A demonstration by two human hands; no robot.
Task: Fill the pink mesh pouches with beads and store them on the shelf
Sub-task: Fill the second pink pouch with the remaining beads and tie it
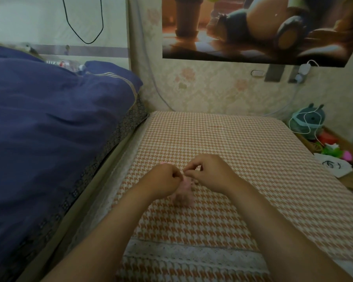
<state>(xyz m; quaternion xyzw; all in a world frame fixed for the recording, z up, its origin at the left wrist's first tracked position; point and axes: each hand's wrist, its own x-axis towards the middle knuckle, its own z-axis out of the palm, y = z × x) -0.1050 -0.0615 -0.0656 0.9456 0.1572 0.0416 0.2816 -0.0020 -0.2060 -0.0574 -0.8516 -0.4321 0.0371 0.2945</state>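
Matt woven houndstooth cloth (222, 139) with lace trim, soft gauzy pink pouch (184, 185), smooth navy duvet (49, 119).

A table with a houndstooth cloth (222, 139) is standing against floral wallpaper (212, 88). A bed with a navy duvet (49, 119) is lying just beside it, left. A large poster (253, 27) is hanging above.

A table covered with an orange-and-white houndstooth cloth (222, 139) carries the work. A pink mesh pouch (183, 190) lies directly on it, near the middle. The cloth's white lace border (192, 253) crosses the near end.
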